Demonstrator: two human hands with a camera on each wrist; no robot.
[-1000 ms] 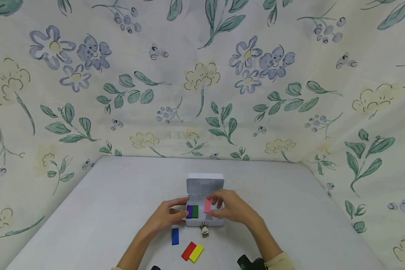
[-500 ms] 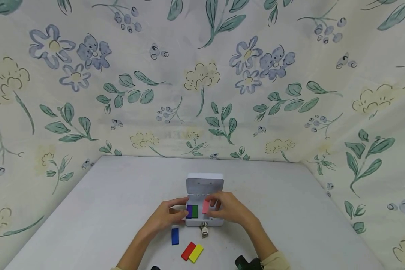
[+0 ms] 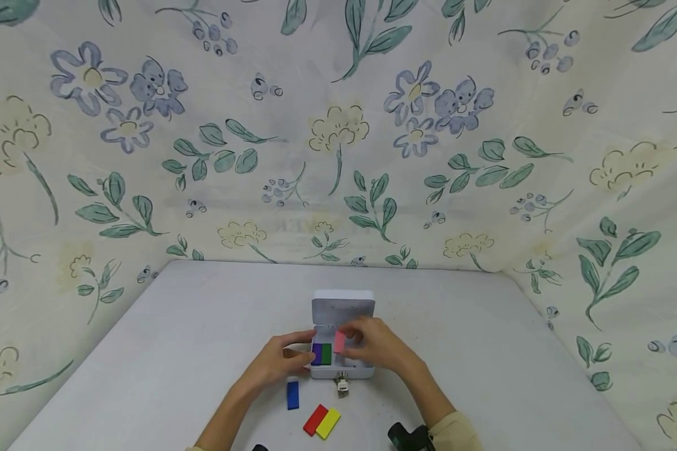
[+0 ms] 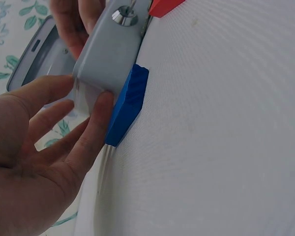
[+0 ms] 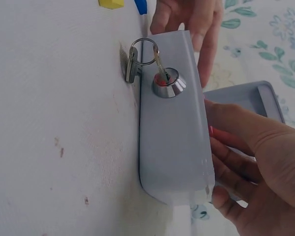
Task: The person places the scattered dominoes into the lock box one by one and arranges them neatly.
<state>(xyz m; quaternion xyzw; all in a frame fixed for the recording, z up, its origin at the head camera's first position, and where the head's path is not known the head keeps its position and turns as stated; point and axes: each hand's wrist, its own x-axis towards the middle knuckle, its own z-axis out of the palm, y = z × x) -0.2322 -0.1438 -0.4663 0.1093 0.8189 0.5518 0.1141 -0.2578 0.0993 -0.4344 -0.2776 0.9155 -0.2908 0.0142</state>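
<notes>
A small light-grey lock box [image 3: 363,373] stands with its lid [image 3: 343,311] raised. My left hand [image 3: 279,360] grips the box's left end, and the left wrist view shows fingertips against that wall. A purple block [image 3: 316,354] and a green block [image 3: 326,354] lie side by side in the left part of the box. Over the box's interior, my right hand [image 3: 380,344] pinches a pink block [image 3: 339,342] just right of the green one. In the right wrist view the box's front wall [image 5: 174,132] mostly hides the pink block.
A blue block [image 3: 293,396] lies near the box's front left corner. Closer to me, a red block [image 3: 315,420] and a yellow block [image 3: 328,423] touch at an angle. Keys [image 3: 342,385] on a ring hang from the front lock [image 5: 169,83]. Floral cloth [image 3: 338,156] surrounds the white table [image 3: 214,313].
My right hand has carried the pink block leftward inside the box, closer to the green block. The left hand and the other blocks have stayed in place.
</notes>
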